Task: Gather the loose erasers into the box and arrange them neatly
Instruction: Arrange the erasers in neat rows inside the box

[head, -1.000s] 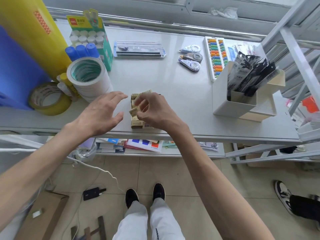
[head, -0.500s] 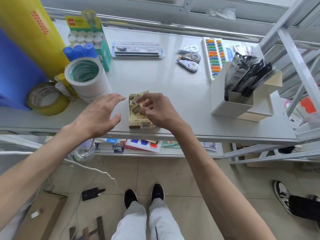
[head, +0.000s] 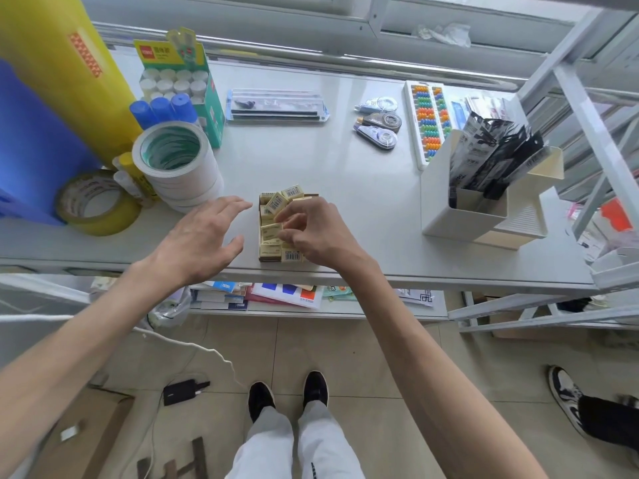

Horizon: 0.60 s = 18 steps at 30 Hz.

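The small tan cardboard box sits open-topped at the near edge of the table, barcode on its front wall. It's packed with pale yellow wrapped erasers, the near ones lying flat in a row. At the far end a few sit tilted and piled, barcode labels up. One eraser lies mid-box, pinched at the fingertips of the right hand.

left arm: bare forearm entering from 8 o'clock, wrist straight.
left hand: palm down, fingers straight and slightly spread, tips pointing toward 2 o'clock, thumb out toward 3 o'clock — holding nothing.
right arm: bare forearm entering from 5 o'clock, running toward 11 o'clock.
right hand: knuckles up, fingers curled toward 9 o'clock, fingertips pinching one eraser.
The two hands — near each other, not touching.
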Each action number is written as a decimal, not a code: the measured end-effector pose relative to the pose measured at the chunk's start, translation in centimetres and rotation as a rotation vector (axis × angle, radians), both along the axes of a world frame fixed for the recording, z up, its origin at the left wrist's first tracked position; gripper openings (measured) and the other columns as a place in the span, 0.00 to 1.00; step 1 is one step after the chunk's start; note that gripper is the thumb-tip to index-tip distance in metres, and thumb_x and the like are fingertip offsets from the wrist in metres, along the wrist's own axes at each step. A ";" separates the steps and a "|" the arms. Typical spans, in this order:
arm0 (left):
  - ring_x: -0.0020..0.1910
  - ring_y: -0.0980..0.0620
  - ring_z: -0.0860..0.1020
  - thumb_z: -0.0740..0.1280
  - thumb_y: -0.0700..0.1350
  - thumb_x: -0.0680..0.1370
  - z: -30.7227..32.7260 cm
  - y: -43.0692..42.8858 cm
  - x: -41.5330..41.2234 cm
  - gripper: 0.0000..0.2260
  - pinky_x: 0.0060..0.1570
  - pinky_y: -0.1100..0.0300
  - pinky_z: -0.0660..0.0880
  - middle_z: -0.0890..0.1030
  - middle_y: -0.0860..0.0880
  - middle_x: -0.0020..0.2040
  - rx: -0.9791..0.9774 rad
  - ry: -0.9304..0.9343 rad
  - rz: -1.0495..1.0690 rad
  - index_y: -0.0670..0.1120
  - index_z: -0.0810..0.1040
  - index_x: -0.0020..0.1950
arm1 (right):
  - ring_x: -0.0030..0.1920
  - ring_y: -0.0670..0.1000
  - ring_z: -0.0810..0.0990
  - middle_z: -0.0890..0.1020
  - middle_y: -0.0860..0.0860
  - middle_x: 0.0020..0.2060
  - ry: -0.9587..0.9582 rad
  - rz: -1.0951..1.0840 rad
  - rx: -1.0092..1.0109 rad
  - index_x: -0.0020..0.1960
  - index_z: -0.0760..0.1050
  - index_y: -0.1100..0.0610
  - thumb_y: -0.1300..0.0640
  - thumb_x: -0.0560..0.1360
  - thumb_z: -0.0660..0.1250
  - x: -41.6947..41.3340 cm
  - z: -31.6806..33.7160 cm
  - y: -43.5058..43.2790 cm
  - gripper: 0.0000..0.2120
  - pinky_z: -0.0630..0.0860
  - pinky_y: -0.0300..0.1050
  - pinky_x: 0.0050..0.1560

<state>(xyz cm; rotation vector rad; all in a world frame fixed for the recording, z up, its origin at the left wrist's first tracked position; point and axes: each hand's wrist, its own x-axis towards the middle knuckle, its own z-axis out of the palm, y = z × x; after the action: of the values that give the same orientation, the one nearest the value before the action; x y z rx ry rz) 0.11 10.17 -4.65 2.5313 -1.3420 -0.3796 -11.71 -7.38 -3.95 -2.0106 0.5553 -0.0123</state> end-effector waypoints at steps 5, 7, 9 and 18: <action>0.73 0.48 0.65 0.65 0.46 0.78 0.2 0.1 0.4 0.26 0.72 0.49 0.62 0.67 0.48 0.74 -0.018 0.008 0.020 0.49 0.63 0.75 | 0.41 0.52 0.84 0.84 0.57 0.40 0.001 -0.018 0.028 0.53 0.81 0.60 0.63 0.73 0.74 0.1 0.0 0.0 0.09 0.82 0.39 0.39; 0.73 0.48 0.65 0.66 0.45 0.78 0.4 0.1 0.6 0.25 0.72 0.51 0.61 0.68 0.48 0.74 -0.041 0.012 0.031 0.49 0.65 0.75 | 0.39 0.52 0.84 0.84 0.54 0.38 -0.004 -0.038 0.042 0.54 0.79 0.59 0.63 0.72 0.73 0.1 0.0 0.1 0.11 0.81 0.40 0.38; 0.73 0.49 0.64 0.66 0.45 0.78 0.5 0.1 0.7 0.25 0.72 0.52 0.61 0.68 0.48 0.74 -0.045 0.011 0.034 0.48 0.65 0.75 | 0.40 0.51 0.84 0.85 0.53 0.38 -0.030 -0.064 0.066 0.52 0.79 0.60 0.63 0.71 0.73 0.2 0.1 0.0 0.10 0.82 0.42 0.39; 0.73 0.48 0.64 0.65 0.46 0.78 0.6 -0.4 0.2 0.26 0.73 0.51 0.61 0.67 0.48 0.74 -0.026 0.005 0.026 0.48 0.63 0.76 | 0.41 0.49 0.81 0.84 0.57 0.41 -0.114 -0.057 0.120 0.52 0.84 0.58 0.61 0.76 0.68 0.7 -0.1 0.1 0.08 0.78 0.42 0.40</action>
<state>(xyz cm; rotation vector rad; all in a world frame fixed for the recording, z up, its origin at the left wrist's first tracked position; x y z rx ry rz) 0.30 9.78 -4.08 2.5221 -1.3022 -0.3614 -10.99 -7.29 -4.02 -1.8645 0.5282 -0.1243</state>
